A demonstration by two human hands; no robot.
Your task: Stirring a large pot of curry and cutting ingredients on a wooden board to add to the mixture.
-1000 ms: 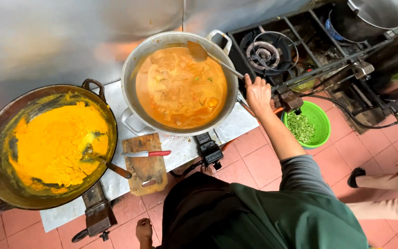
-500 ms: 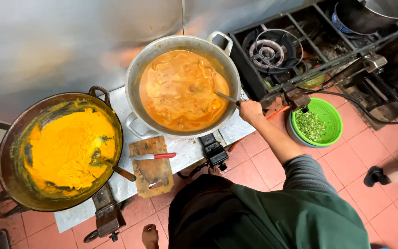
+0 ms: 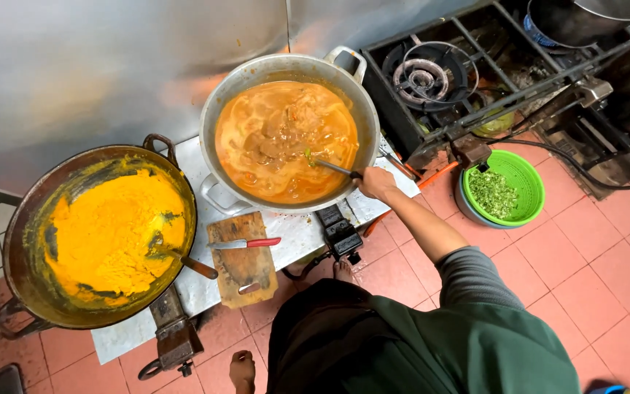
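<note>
The steel-backed cooking station (image 3: 111, 66) stood on a red tiled floor (image 3: 592, 241). A wide steel pot (image 3: 286, 69) of orange curry sat centre, with a dark wok (image 3: 30, 219) of yellow paste to its left. The right hand (image 3: 375, 182) reached out, closed on a ladle (image 3: 329, 166) dipped in the curry. The left hand appeared hidden. A red-handled knife (image 3: 246, 243) lay on a cutting board (image 3: 240, 266); a green bowl (image 3: 526, 175) of chopped greens sat on the floor.

We had a single head-worn view that looked steeply down from well above the stove, facing the steel wall (image 3: 96, 66), with the big pan (image 3: 289, 135) and the red-tiled floor (image 3: 585, 241) both in frame.
</note>
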